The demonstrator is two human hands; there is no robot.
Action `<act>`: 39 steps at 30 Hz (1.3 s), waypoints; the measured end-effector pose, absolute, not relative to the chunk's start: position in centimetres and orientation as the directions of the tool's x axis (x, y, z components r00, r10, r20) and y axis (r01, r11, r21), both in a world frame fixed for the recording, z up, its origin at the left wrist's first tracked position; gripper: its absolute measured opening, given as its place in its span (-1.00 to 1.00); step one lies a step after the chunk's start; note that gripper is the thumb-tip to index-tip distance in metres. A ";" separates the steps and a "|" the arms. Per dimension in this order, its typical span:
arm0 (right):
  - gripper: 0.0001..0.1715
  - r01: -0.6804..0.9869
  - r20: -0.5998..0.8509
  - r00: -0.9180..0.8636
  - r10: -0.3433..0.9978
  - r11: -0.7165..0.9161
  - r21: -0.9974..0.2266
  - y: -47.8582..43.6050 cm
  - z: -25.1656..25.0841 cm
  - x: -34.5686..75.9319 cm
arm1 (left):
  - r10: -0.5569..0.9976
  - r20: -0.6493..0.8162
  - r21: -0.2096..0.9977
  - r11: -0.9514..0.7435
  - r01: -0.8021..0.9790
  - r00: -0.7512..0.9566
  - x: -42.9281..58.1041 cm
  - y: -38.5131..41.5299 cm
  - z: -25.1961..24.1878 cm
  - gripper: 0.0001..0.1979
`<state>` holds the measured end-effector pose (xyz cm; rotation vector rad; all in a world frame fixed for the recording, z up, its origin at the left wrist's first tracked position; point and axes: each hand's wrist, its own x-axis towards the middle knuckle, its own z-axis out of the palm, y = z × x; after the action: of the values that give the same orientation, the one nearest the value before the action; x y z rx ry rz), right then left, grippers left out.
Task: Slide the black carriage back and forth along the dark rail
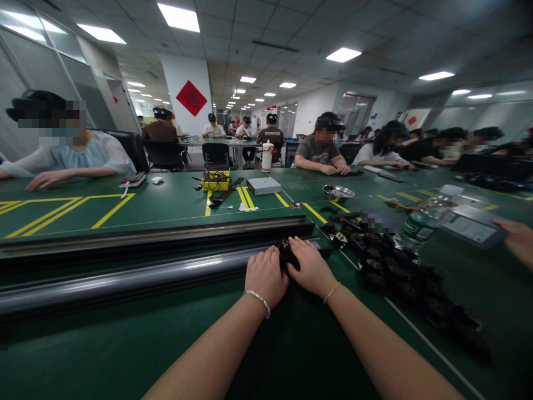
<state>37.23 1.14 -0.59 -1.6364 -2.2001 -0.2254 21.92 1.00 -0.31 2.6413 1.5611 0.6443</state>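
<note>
Both hands meet at a small black part (285,254) near the right end of a long grey metal tube (166,272). My left hand (266,275) is curled against the part's left side, over the tube. My right hand (310,266) wraps the part from the right, fingers bent. The fingers hide most of the part, so its shape cannot be made out. Behind the tube runs a long dark rail with a light edge (166,236). Rows of black fan-like parts (400,272) lie to the right of my right hand.
On the green table (83,350) stand a plastic bottle (425,222), a silver box (474,225), a metal bowl (338,192), a grey box (264,185) and a yellow item with black cables (215,180). Another person's hand (516,239) is at the right edge. People sit across the table.
</note>
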 end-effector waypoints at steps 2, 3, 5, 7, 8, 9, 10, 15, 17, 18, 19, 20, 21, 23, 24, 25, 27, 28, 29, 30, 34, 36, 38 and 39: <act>-0.40 0.947 0.399 -0.244 0.884 0.306 -0.099 1.2 -0.6 37.3 | 0.837 0.346 0.206 -0.508 0.836 0.423 21.9 1.0 -0.3 -0.50; -0.40 0.947 0.401 -0.244 0.883 0.307 -0.099 1.2 -0.6 37.3 | 0.839 0.342 0.205 -0.507 0.837 0.424 21.9 1.0 -0.3 -0.50; -0.40 0.946 0.406 -0.245 0.880 0.309 -0.100 1.2 -0.7 37.3 | 0.843 0.331 0.204 -0.503 0.840 0.424 21.9 1.0 -0.2 -0.50; -0.40 0.945 0.413 -0.246 0.877 0.312 -0.101 1.2 -0.7 37.3 | 0.845 0.321 0.204 -0.503 0.840 0.428 21.9 0.9 -0.1 -0.50; -0.41 0.944 0.417 -0.247 0.875 0.315 -0.102 1.2 -0.8 37.3 | 0.845 0.318 0.205 -0.504 0.839 0.430 21.9 0.9 0.0 -0.50; -0.41 0.943 0.421 -0.247 0.873 0.317 -0.104 1.2 -0.8 37.3 | 0.845 0.315 0.204 -0.504 0.839 0.431 21.9 0.9 0.0 -0.49; -0.41 0.942 0.426 -0.246 0.871 0.318 -0.106 1.2 -0.8 37.3 | 0.845 0.314 0.203 -0.506 0.838 0.433 21.8 0.9 0.0 -0.49; -0.44 0.942 0.440 -0.231 0.868 0.313 -0.123 1.3 -0.8 37.4 | 0.842 0.320 0.198 -0.509 0.838 0.435 21.9 0.9 0.1 -0.49; -0.45 0.942 0.446 -0.223 0.867 0.309 -0.128 1.3 -0.9 37.4 | 0.845 0.319 0.204 -0.504 0.839 0.430 21.9 0.9 0.1 -0.49; -0.46 0.943 0.449 -0.221 0.866 0.308 -0.129 1.2 -0.8 37.4 | 0.845 0.322 0.208 -0.503 0.839 0.427 21.9 0.9 0.0 -0.49; -0.46 0.943 0.451 -0.219 0.865 0.306 -0.129 1.2 -0.8 37.4 | 0.843 0.328 0.210 -0.505 0.837 0.426 21.9 0.9 0.0 -0.49; -0.46 0.944 0.452 -0.218 0.865 0.304 -0.128 1.2 -0.8 37.4 | 0.839 0.337 0.212 -0.509 0.834 0.427 21.9 0.9 0.0 -0.49; -0.47 0.945 0.452 -0.217 0.865 0.303 -0.126 1.2 -0.8 37.4 | 0.835 0.346 0.212 -0.515 0.831 0.428 21.9 1.0 -0.1 -0.49; -0.47 0.947 0.449 -0.213 0.868 0.297 -0.123 1.2 -0.7 37.3 | 0.828 0.360 0.211 -0.522 0.826 0.431 21.9 1.0 -0.2 -0.49; -0.46 0.948 0.447 -0.213 0.869 0.295 -0.123 1.1 -0.7 37.3 | 0.827 0.360 0.211 -0.522 0.826 0.431 21.9 1.0 -0.2 -0.49; -0.46 0.948 0.445 -0.213 0.870 0.295 -0.122 1.2 -0.7 37.3 | 0.828 0.359 0.211 -0.522 0.826 0.431 21.9 1.0 -0.2 -0.49; -0.47 0.947 0.445 -0.216 0.869 0.298 -0.123 1.2 -0.7 37.3 | 0.830 0.355 0.213 -0.519 0.827 0.430 21.9 1.0 -0.3 -0.49; -0.47 0.946 0.447 -0.215 0.868 0.298 -0.124 1.2 -0.7 37.3 | 0.830 0.356 0.214 -0.519 0.827 0.429 21.9 1.0 -0.3 -0.50; -0.47 0.946 0.449 -0.214 0.868 0.298 -0.125 1.2 -0.7 37.4 | 0.829 0.359 0.214 -0.521 0.826 0.430 21.9 1.0 -0.3 -0.50; -0.48 0.947 0.452 -0.211 0.867 0.296 -0.126 1.2 -0.8 37.4 | 0.827 0.363 0.214 -0.523 0.825 0.430 21.9 1.0 -0.3 -0.50; -0.47 0.948 0.467 -0.213 0.858 0.297 -0.114 1.3 -0.9 37.4 | 0.828 0.366 0.216 -0.519 0.827 0.425 22.0 1.1 -0.3 -0.49; -0.47 0.946 0.479 -0.218 0.850 0.305 -0.111 1.3 -1.0 37.4 | 0.832 0.360 0.212 -0.515 0.831 0.423 22.0 1.1 -0.3 -0.49; -0.48 0.946 0.490 -0.217 0.845 0.306 -0.110 1.3 -1.1 37.4 | 0.836 0.355 0.212 -0.509 0.835 0.419 22.0 1.1 -0.4 -0.49; -0.48 0.947 0.492 -0.214 0.844 0.304 -0.109 1.3 -1.1 37.4 | 0.837 0.356 0.215 -0.506 0.836 0.415 22.0 1.1 -0.4 -0.49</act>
<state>37.43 1.29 -1.09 -1.5896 -2.1139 -0.2957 22.04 1.11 -0.36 2.6396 1.5597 0.6670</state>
